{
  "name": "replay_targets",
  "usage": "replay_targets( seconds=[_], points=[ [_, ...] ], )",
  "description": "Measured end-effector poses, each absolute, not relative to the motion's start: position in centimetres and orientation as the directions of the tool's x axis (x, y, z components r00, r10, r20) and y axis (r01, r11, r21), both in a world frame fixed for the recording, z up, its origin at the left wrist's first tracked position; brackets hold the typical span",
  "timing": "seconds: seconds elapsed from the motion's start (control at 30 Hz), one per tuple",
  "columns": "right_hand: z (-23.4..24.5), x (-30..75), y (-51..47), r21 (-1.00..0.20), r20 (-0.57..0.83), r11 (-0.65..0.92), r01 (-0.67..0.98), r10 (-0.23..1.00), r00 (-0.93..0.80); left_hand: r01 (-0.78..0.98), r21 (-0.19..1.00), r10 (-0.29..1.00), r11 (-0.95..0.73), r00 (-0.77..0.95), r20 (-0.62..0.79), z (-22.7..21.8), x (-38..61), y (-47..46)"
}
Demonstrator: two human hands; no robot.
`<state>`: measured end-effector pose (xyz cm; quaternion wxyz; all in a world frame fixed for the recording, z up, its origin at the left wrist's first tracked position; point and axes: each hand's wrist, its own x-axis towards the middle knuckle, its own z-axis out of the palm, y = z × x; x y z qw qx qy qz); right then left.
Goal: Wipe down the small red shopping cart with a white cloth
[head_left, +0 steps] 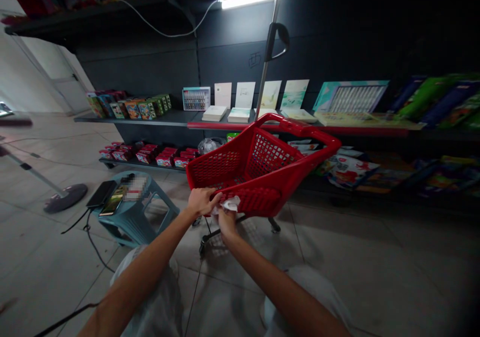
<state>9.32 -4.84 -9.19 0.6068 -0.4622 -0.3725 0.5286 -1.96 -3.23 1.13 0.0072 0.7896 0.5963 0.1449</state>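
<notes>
A small red plastic shopping cart (262, 199) with mesh sides stands in front of me on dark casters. My left hand (202, 200) grips the cart's near corner, its fingers closed over the rim. Just below and to the right, my right hand (227, 221) presses a crumpled white tissue (231, 204) against the cart's outer side. The two hands nearly touch, and the right fingers are partly hidden by the tissue. The cart's basket shows its perforated inner wall, and its thick handle points away to the right.
Dark shelving (150, 120) behind the cart holds boxes, books and bagged goods. A blue-grey plastic stool (135, 222) at left carries a phone (112, 200) and a black device with cables. A round stand base (65, 198) sits further left. A metal pole (262, 84) rises behind the cart.
</notes>
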Motion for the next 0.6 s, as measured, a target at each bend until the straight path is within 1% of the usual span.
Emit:
replay_targets(
  seconds=[0.13,0.23,0.3,0.37,0.43,0.47,0.5,0.53,0.57,0.6],
  points=[
    [-8.7,7.8,-5.7,-0.907,-0.134,-0.068,-0.415,0.982,0.132,0.936,0.186,0.938,-0.298,0.252,0.238,0.9,-2.1,-3.2],
    [-8.0,9.8,-4.7,-0.838,-0.233,-0.143,-0.526,0.966,0.109,0.925,0.194,0.927,-0.327,0.273,0.258,0.6,-2.4,-3.1],
    [-7.2,13.1,-3.3,-0.792,-0.316,-0.169,-0.586,0.936,0.157,0.918,0.197,0.919,-0.344,0.287,0.269,0.3,-2.6,-3.0],
    [-6.1,17.8,-1.3,-0.78,-0.353,-0.099,-0.618,0.885,0.304,0.915,0.192,0.912,-0.355,0.294,0.285,0.1,-2.7,-2.9],
    [-4.8,23.3,0.7,-0.813,-0.317,0.029,-0.581,0.816,0.484,0.918,0.182,0.907,-0.353,0.287,0.308,0.0,-2.8,-2.9],
    [-4.2,26.0,1.5,-0.848,-0.285,0.078,-0.524,0.766,0.577,0.921,0.179,0.906,-0.347,0.279,0.318,-0.1,-2.8,-2.9],
    [-3.7,28.5,2.1,-0.898,-0.213,0.122,-0.423,0.721,0.659,0.924,0.177,0.906,-0.339,0.27,0.325,-0.2,-2.8,-2.9],
    [-3.3,30.6,2.5,-0.95,-0.074,0.167,-0.264,0.701,0.709,0.928,0.176,0.907,-0.329,0.259,0.332,-0.3,-2.8,-2.9],
    [-3.0,32.2,2.7,-0.97,0.054,0.205,-0.134,0.71,0.702,0.93,0.176,0.907,-0.322,0.25,0.339,-0.3,-2.8,-3.0],
    [-2.9,33.4,2.8,-0.971,0.14,0.235,-0.045,0.712,0.688,0.931,0.177,0.906,-0.318,0.244,0.347,-0.4,-2.8,-3.0]
  ],
)
